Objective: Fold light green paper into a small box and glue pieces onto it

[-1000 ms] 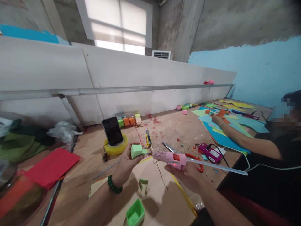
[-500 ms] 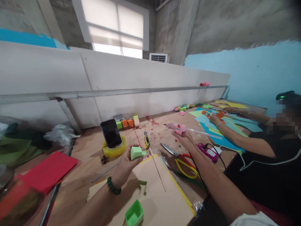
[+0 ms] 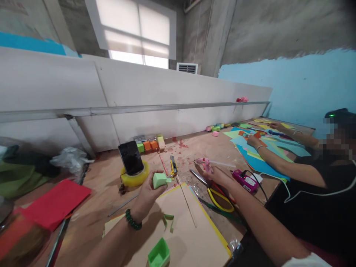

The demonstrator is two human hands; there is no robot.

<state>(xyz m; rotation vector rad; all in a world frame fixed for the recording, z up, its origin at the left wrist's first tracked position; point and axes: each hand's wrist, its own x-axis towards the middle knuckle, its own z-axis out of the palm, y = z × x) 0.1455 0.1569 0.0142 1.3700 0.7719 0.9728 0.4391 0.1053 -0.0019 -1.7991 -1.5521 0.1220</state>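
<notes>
My left hand (image 3: 148,193), with a dark green bead bracelet at the wrist, is closed around a small light green folded paper piece (image 3: 159,180). A narrow tab sticks out of the piece toward the right. In my right hand (image 3: 215,175) is a pink hot glue gun (image 3: 205,163), low over the table, with a clear glue stick (image 3: 224,163) out of its back. Scissors with yellow and red handles (image 3: 219,200) lie just below that hand. An open green paper box (image 3: 159,253) and curled green paper strips (image 3: 168,219) rest on the cream paper stack (image 3: 191,237).
A phone (image 3: 130,157) leans on a yellow tape roll (image 3: 135,178). A cutter knife (image 3: 173,165) and a thin stick (image 3: 186,200) lie near the middle. Small paper cubes (image 3: 150,145) line the wall. At right, a co-worker's hand (image 3: 254,141) handles orange paper over coloured sheets.
My right hand has lowered the glue gun toward the table, beside the scissors. My left hand keeps the green paper piece almost where it was.
</notes>
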